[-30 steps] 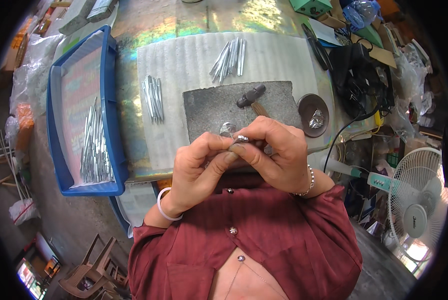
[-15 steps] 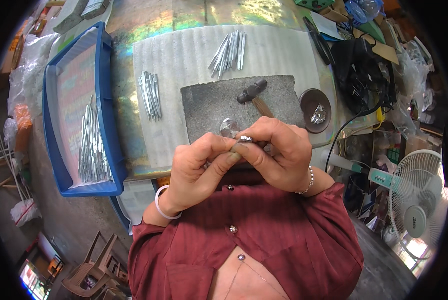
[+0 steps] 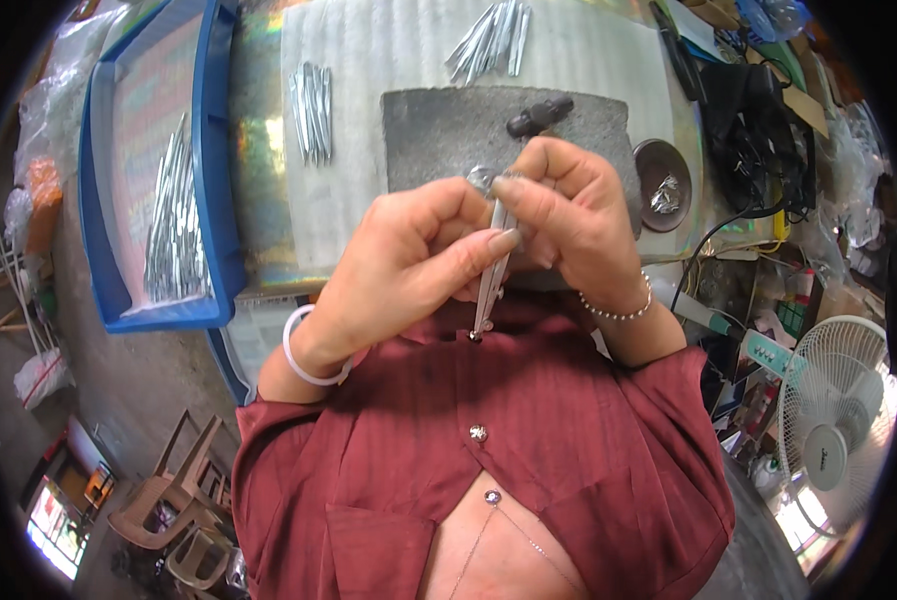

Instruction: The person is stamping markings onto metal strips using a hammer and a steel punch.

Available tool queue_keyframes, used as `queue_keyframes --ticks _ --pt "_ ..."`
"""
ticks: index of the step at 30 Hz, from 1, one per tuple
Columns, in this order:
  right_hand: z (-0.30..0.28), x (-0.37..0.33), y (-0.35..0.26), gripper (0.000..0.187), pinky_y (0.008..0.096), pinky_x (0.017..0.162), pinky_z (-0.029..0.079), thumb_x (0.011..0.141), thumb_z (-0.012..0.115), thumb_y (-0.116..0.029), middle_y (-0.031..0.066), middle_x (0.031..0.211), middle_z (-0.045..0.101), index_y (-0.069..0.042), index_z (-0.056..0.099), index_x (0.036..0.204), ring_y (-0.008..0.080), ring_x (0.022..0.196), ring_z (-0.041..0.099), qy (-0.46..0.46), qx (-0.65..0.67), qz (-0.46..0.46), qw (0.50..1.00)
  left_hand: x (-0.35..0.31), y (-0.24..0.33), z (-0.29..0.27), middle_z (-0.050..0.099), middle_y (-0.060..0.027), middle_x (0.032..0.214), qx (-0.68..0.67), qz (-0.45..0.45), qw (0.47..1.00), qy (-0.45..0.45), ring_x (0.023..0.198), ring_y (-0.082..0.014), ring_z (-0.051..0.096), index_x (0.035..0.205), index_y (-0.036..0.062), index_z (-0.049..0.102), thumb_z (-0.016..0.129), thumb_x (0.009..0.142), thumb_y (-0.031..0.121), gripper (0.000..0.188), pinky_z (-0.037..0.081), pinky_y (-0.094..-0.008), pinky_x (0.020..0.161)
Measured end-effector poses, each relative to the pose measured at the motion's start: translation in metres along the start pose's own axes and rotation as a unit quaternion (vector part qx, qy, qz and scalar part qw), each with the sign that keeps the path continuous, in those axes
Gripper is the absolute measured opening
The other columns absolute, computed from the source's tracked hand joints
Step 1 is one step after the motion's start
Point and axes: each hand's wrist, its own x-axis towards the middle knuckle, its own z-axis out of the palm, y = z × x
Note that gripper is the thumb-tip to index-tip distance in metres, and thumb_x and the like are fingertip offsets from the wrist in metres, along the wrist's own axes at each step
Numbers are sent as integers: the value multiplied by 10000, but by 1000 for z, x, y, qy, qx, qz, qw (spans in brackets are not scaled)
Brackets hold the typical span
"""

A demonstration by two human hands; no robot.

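My left hand point(image 3: 408, 255) is closed, its thumb pressing slim silver metal strips point(image 3: 489, 280) that point down toward my shirt front. They resemble the strips lying on the table. At their upper end my right hand point(image 3: 573, 210) is closed too, thumb and fingertips pinched together; what lies between those fingertips is mostly covered. Just beyond the fingertips a small shiny silver thing point(image 3: 481, 178) shows, too small to name. Behind my hands lies a grey slab point(image 3: 438, 125) with a dark hammer head point(image 3: 538, 117) on it; the hammer's handle is hidden by my right hand.
Two bundles of silver strips, one at left point(image 3: 312, 115) and another at the back point(image 3: 490, 40), rest on white foam sheeting point(image 3: 358, 60). A blue tray point(image 3: 218, 150) holds more strips. Right of the slab stands a brown bowl point(image 3: 651, 160) with small metal pieces. A fan point(image 3: 833, 430) stands at right.
The view has shifted, so the table sits higher. My hands have changed their grip: the strips now point toward me between them, where before only a short metal end showed at my fingertips.
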Motion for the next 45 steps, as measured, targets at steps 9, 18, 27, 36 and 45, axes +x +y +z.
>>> queue_keyframes --ticks 9,18,27,36,45 --pt "1 6 12 147 162 362 315 861 634 -139 2 617 545 -37 563 780 19 425 421 11 115 36 993 6 7 -3 594 -23 656 -26 -63 997 -31 512 -57 558 871 8 519 607 895 156 173 434 -169 422" --pt "0 1 12 137 169 361 316 866 624 -134 9 622 536 -38 558 792 23 421 404 32 127 29 991 10 13 -4 606 -34 659 -4 -62 996 -67 496 -63 575 873 5 520 563 925 205 211 463 -168 422" --pt "1 -8 13 137 169 362 317 876 604 -126 12 627 536 -37 551 787 24 418 400 39 164 10 986 13 17 -3 618 -53 674 -32 -74 991 -103 490 -85 592 897 -6 518 541 936 203 214 474 -175 414" --pt "1 -12 14 150 163 371 328 881 604 -137 17 639 545 -37 546 786 27 433 418 42 172 21 984 11 15 0 613 -84 661 -95 -106 984 -108 514 -134 622 864 -25 494 534 937 162 205 498 -214 426" --pt "-5 -3 17 142 170 373 332 880 606 -139 16 643 546 -44 548 790 31 437 422 31 184 44 982 19 14 -4 622 -101 670 -111 -126 980 -102 520 -146 627 878 -22 493 542 934 177 213 507 -224 427"
